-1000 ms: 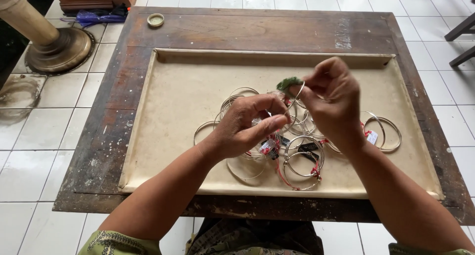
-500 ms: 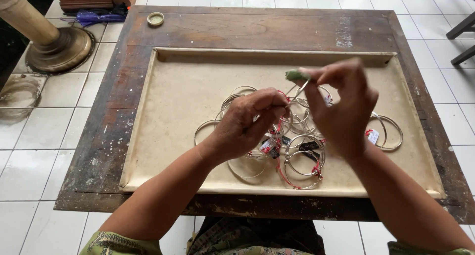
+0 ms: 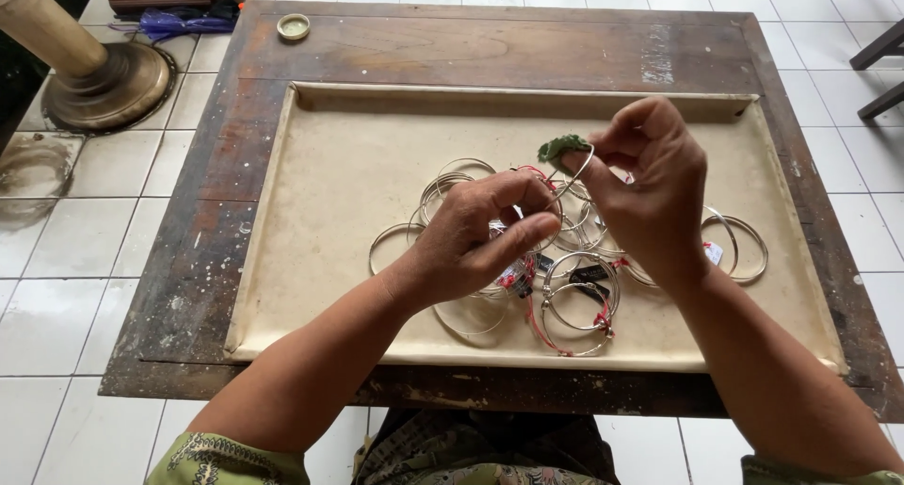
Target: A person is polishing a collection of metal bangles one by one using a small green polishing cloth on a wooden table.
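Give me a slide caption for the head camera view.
Two hands, left hand and right hand, work a metal bangle with a green pad over a beige tray.

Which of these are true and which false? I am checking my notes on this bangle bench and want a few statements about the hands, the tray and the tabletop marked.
1. The right hand pinches a small green pad against a thin metal bangle. True.
2. The left hand rests flat on the bare wood of the table. False: it is raised over the tray, fingers curled at the bangle.
3. Loose silver bangles, some with red thread, lie in a heap in the tray. True.
4. A small round lid lies inside the tray. False: it lies on the wood at the table's far left corner.
5. The table stands on carpet. False: the floor is white tile.
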